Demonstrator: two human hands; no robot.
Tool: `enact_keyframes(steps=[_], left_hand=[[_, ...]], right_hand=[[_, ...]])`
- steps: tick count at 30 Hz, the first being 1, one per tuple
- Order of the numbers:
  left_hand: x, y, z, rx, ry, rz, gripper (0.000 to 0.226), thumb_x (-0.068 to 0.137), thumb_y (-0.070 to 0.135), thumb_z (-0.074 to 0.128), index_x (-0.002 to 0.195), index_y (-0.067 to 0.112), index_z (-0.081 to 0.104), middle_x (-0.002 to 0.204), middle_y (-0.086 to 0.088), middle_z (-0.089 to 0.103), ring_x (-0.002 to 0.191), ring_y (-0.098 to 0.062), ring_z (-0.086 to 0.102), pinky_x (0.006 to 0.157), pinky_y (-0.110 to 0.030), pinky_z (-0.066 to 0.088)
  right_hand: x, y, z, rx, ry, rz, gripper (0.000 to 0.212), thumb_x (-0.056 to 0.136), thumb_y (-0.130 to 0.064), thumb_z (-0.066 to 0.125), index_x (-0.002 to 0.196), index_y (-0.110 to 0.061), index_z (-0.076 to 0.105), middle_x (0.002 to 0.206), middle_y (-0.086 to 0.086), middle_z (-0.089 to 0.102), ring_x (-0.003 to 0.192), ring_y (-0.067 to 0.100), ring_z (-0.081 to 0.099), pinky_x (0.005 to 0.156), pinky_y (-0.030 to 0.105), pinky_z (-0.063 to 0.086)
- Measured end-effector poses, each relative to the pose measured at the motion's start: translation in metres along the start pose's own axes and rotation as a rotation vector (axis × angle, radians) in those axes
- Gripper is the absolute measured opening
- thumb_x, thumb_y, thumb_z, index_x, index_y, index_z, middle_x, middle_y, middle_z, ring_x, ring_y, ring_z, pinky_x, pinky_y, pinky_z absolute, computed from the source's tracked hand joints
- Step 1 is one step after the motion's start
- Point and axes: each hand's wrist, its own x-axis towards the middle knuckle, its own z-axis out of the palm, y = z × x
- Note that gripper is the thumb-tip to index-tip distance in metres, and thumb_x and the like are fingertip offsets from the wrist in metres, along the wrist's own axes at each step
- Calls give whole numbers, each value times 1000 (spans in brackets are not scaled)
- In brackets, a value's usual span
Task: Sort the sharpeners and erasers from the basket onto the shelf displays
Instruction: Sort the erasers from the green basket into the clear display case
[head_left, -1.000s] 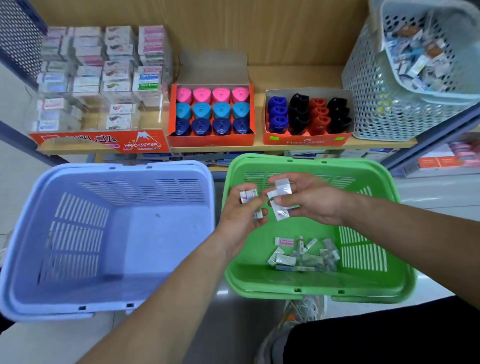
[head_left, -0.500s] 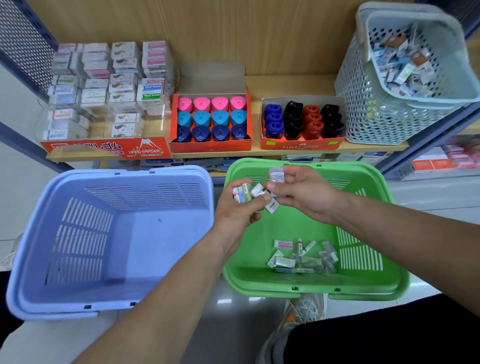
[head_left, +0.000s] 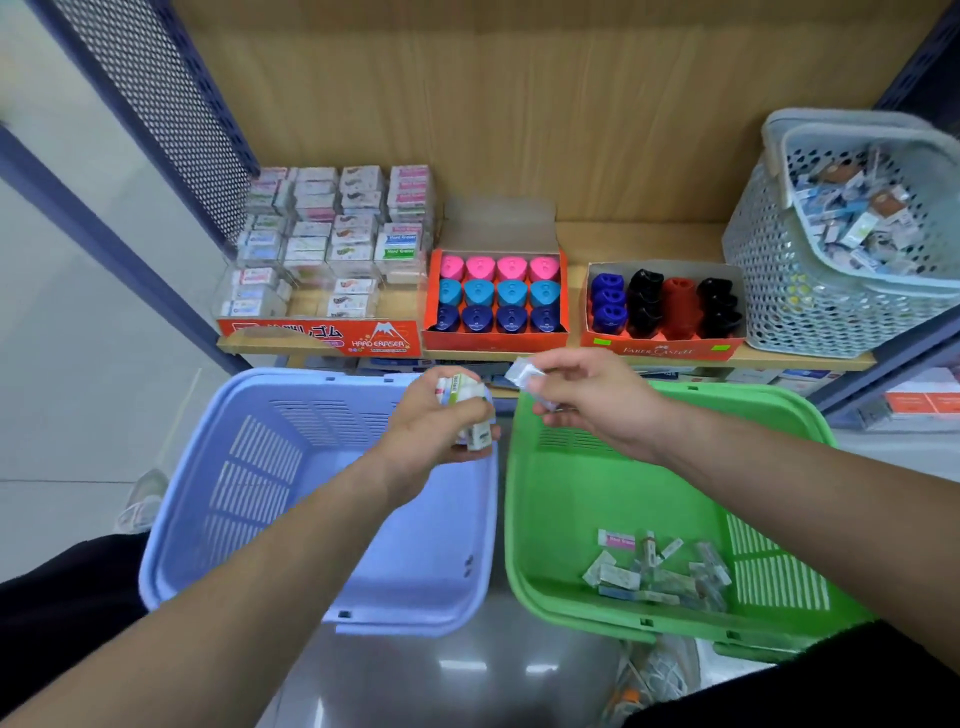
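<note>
L hand (head_left: 441, 421) is curled round a small bunch of wrapped erasers (head_left: 460, 387), held over the far edge of the blue basket (head_left: 260, 467). Prob acts as a holding stack so the other hand can feed pcs one at a time. R hand (head_left: 587, 400) pinches a single wrapped eraser (head_left: 524, 376) betw thumb and fingertips, lifted just below the shelf (head_left: 623, 239) front and above the green basket (head_left: 779, 410) rim. The light pinch suits a small flat pc that has to slot into a narrow row. More loose erasers (head_left: 654, 571) lie in a heap on the green basket floor near its R wall, so sorting looks partway done, not finished. The eraser display (head_left: 322, 332) sits at shelf L, clear tiers with gaps in the front rows, likely target for the pinched pc. Two sharpener boxes sit to its R, the pink/blue box (head_left: 493, 340) and the Faber-Castell box (head_left: 660, 349), both look full. A grey basket (head_left: 779, 291) w/ mixed small packs stands at shelf R end. No sharpeners visible in either hand. Next move prob a reach up-left, across the L hand.
</note>
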Motion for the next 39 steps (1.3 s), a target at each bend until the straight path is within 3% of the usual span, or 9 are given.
enact_keyframes(steps=[5,8,12,18,22,27,31,35,39], left_hand=[[-18,35,-58,123,51,52,31,86,3,75,108,16,56,83,-5,65,71,-28,71,63,-36,59],[-31,57,-96,162,79,67,35,86,12,78,111,17,55,79,1,71,73,-23,72,63,-34,61],[-45,77,-141,241,80,81,31,87,14,76,111,17,56,83,1,70,77,-24,73,66,-35,62],[-39,80,-184,299,152,89,34,83,10,80,109,18,60,85,-7,73,81,-31,76,70,-44,63],[-20,78,-202,321,146,88,30,80,11,82,100,21,61,75,-1,74,80,-28,76,70,-44,63],[-7,79,-228,338,158,98,30,79,11,84,99,19,64,72,-3,72,74,-22,73,67,-42,62],[-2,74,-256,287,260,75,37,75,11,86,104,14,63,73,-3,68,68,-19,66,65,-43,63],[1,70,-278,266,328,64,41,72,12,88,105,14,63,79,-9,67,65,-19,65,66,-47,64],[2,74,-289,213,342,97,46,65,20,91,101,16,63,83,-11,68,68,-21,65,70,-55,62]], right_hand=[[23,-26,45,-67,53,-67,14,90,-10,74,102,-10,66,75,2,65,54,10,56,48,23,46],[39,-40,69,-24,17,-118,13,92,0,67,102,-9,66,75,8,63,56,11,57,56,22,52],[58,-51,96,82,-58,-105,28,94,11,57,109,-10,67,95,17,67,71,15,69,72,21,60],[84,-52,114,147,-71,-60,25,93,12,60,107,-9,66,102,16,72,80,22,74,74,22,61],[105,-49,114,120,-5,-29,24,89,15,62,102,-5,65,97,19,69,82,29,71,81,30,61],[152,-54,130,-31,86,-14,19,90,8,64,103,-5,65,86,16,71,69,19,72,67,27,62],[201,-64,173,-204,89,-92,21,87,-1,73,106,-8,69,87,11,71,68,15,65,57,26,54],[247,-65,225,-324,48,-184,19,86,-8,76,98,-22,69,92,5,73,79,17,68,70,29,55],[279,-61,265,-492,26,-323,13,89,-13,74,99,-21,71,74,-3,63,72,12,61,74,28,50]])
